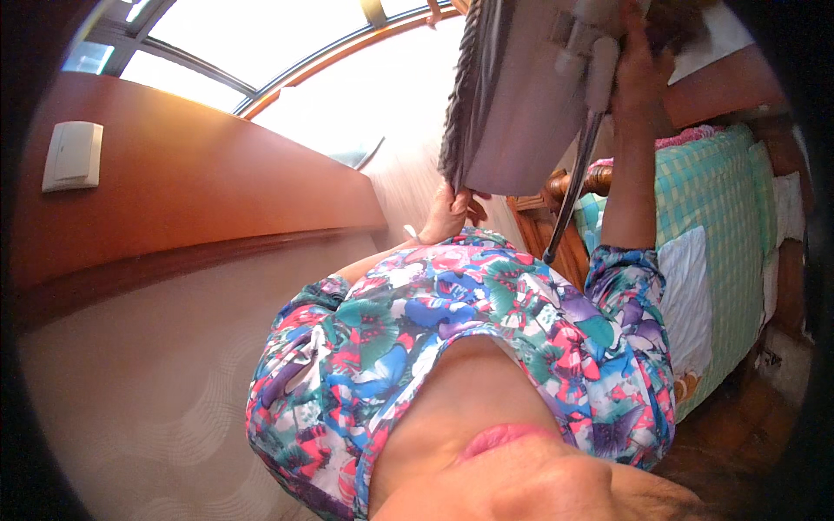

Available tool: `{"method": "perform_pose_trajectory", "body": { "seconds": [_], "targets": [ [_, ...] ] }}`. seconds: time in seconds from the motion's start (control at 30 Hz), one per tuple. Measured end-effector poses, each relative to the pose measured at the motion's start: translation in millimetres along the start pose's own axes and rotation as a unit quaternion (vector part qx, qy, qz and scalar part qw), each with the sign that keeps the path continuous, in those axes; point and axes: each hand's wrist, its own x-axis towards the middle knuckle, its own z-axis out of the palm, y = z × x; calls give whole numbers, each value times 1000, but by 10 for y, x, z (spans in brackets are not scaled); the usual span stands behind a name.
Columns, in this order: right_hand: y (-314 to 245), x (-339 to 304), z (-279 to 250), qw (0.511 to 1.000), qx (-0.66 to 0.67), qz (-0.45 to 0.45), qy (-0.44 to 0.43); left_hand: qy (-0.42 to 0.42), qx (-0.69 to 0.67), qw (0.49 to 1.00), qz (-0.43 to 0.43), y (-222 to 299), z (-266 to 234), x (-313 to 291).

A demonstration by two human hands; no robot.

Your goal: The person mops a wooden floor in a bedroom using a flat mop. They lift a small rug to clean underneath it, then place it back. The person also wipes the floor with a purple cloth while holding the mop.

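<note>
At the far left I have a white switch [73, 156] on an orange-brown wooden panel [217, 165], with a bright window [261, 39] above it. Next comes the left arm, bent at the elbow and laid close across the patterned shirt [452, 295], its forearm angling up and inward toward the middle of my view. The left hand [445, 217] is partly closed, fingers curled at the lower end of a grey, mop-like tool [521, 130]; I can see it touching the corner there, but not how firmly it grips. The tool is held up in front of the chest, its long axis running nearly up and down with the top leaning slightly right and passing out of my picture. Its dark twisted fringe [453, 104] faces left, and its flat grey side is turned right. From the joint [599, 78] on that side, a thin dark pole [573, 195] slants down and left to near the shirt. Farther right, the right arm reaches nearly straight up, and the right hand [641, 78] is raised just beside the joint; blur keeps me from telling how far it is closed or what it grasps. A green checked cover [708, 200] lies beyond that forearm.
</note>
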Motion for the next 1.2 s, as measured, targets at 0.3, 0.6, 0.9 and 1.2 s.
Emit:
{"method": "perform_pose_trajectory", "body": {
  "seconds": [0.3, 0.6, 0.9, 1.2],
  "targets": [
    [-453, -57, 142, 997, 14, 51, -55, -78, 468, 877, 79, 68, -66, 70],
    [-369, 262, -147, 981, 145, 1, -132, 171, 151, 962, 152, 348, 477, 483],
    [-521, -18, 352, 985, 170, 0, 19, 340, 76, 900, 263, 1013, 608, 1134],
    [-183, -1175, -160, 983, 55, 151, 93, 387, -15, 895, 222, 818, 231, 1088]
  ]
}}
